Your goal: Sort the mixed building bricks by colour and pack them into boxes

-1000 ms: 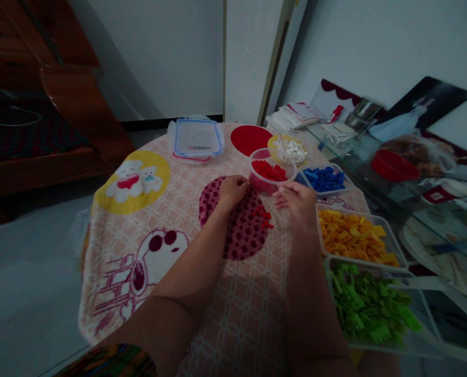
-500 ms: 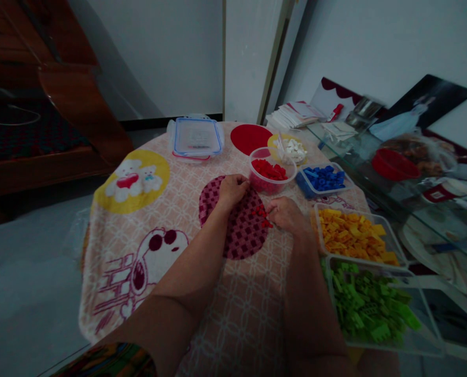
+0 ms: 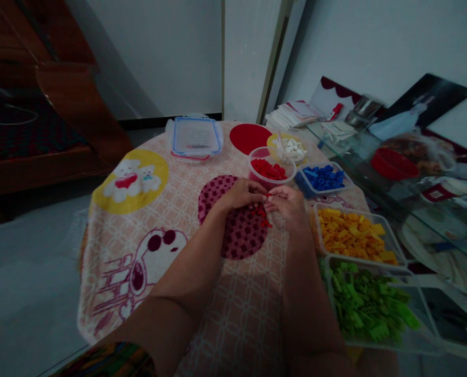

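My left hand (image 3: 246, 193) and my right hand (image 3: 289, 203) meet fingertip to fingertip just in front of the round tub (image 3: 253, 177) of red toy bricks (image 3: 269, 169). Between their pinched fingers shows a tiny bit of a red toy brick (image 3: 269, 195); most of it is hidden. Under the hands, several small red bricks (image 3: 265, 223) lie loose on the right side of the dark checked circle printed on the tablecloth (image 3: 245, 241).
To the right stand boxes of blue bricks (image 3: 323, 178), yellow bricks (image 3: 351, 233) and green bricks (image 3: 370, 303). White bricks (image 3: 294, 149) sit behind the red tub. Lidded boxes (image 3: 197, 136) are at the back left. A cluttered glass shelf (image 3: 359, 157) runs along the right.
My left hand has moved right, and my right hand has lifted slightly away from the loose red bricks. Their fingertips, apart before, now come together at a red brick.
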Demonstrator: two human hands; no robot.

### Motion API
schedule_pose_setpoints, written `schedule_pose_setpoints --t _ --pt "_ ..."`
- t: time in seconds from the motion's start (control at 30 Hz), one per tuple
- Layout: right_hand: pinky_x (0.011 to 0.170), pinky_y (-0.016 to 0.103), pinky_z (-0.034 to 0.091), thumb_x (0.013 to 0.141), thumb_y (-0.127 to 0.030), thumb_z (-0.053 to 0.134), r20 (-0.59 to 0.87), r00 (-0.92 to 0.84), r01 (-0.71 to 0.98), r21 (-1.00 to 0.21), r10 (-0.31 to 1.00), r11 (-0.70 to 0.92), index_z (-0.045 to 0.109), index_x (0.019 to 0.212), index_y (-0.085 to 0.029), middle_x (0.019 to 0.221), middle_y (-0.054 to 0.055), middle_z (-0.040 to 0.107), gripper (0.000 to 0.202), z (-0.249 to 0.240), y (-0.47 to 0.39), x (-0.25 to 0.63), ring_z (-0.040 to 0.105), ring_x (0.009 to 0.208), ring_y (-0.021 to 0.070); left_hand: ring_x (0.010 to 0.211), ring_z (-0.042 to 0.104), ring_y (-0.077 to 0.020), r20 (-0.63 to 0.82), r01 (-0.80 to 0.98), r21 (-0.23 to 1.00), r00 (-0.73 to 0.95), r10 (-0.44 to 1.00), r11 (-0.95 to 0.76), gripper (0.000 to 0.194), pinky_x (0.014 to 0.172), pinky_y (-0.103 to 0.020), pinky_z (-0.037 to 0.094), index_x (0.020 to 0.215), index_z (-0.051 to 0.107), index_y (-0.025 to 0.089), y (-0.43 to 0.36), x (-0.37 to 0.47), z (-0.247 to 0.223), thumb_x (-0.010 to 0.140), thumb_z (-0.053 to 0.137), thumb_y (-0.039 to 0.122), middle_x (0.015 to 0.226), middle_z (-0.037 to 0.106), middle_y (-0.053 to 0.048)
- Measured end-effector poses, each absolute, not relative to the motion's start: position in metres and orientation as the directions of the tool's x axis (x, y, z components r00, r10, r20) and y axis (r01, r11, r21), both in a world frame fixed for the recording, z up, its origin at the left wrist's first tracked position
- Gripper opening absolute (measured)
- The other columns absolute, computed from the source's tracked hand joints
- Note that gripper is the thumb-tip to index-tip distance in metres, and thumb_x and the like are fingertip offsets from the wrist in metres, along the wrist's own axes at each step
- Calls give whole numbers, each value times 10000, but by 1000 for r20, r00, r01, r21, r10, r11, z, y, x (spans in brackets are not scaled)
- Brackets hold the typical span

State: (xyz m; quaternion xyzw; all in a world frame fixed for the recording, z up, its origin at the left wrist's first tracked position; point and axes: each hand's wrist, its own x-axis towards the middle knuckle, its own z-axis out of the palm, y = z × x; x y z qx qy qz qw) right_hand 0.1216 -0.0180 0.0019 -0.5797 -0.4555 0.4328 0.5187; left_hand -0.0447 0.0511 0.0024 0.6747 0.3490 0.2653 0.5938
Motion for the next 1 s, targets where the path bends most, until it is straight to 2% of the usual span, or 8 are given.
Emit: schedule_pose_setpoints --t 0.23,0.5,0.77,0.9,1.0 --pt "550 285 554 639 -371 659 -4 223 168 -985 975 -42 675 897 -183 628 4 682 320 -6 -17 120 671 562 173 523 614 -106 -10 168 979 603 797 -116 133 531 -204 490 822 793 135 50 -40 -3 784 685 203 634 720 -31" --pt "546 270 510 684 -367 605 35 238 346 -937 971 -51 714 822 -175 631 11 682 261 -9 -19 118 639 553 157 575 621 -116 84 292 909 570 818 -297 134 563 -203 457 772 800 141 48 -41 1 743 683 198 657 731 -26" --pt "527 262 492 684 -335 602 66 239 434 -900 969 -46 706 778 -180 616 26 689 210 -9 -19 121 639 542 166 534 599 -95 89 300 903 572 815 -309 116 543 -183 439 741 781 129 46 -41 3 733 666 140 605 700 -8" --pt "526 272 500 689 -341 619 96 232 418 -908 968 -10 703 756 -192 608 27 690 184 -11 -19 122 641 542 175 500 593 -87 57 260 931 588 807 -255 109 505 -166 438 753 758 108 46 -41 4 740 655 139 583 680 2" --pt "514 281 511 683 -369 654 61 212 300 -954 975 -5 701 769 -192 597 22 686 202 -10 -18 123 641 525 179 499 604 -95 34 232 949 599 800 -214 111 491 -168 448 767 744 95 47 -40 2 759 667 175 586 682 -4"
